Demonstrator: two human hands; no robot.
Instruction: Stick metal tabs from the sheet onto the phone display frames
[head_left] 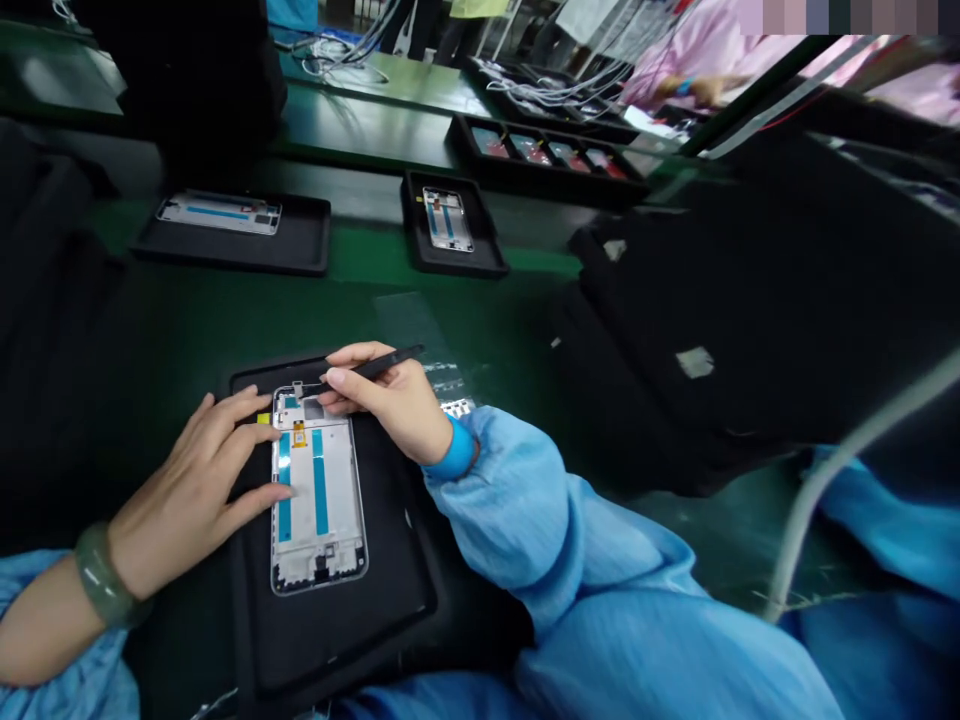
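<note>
A silver phone frame [341, 500] with blue strips and a small orange flex piece lies in a black tray [375, 620]. My left hand [187, 475] is open, its fingers spread and touching the frame's left edge near a yellow tab [263, 419]. Held in my right hand [405, 405] are slim black tweezers [390, 360], slanting down toward the frame's upper end. At their tip, a small pale piece [298, 389] sits by the top left corner of the frame; whether the tips grip it I cannot tell.
Two more black trays, one at left [307, 235] and one at centre [491, 258], hold phone frames. Behind stands a compartmented tray [465, 150]. Stacked black trays [750, 300] rise at right beside a pale cable [825, 460]. Clear film [409, 320] lies beyond my right hand. Another person's pink sleeve [690, 50] shows at the back.
</note>
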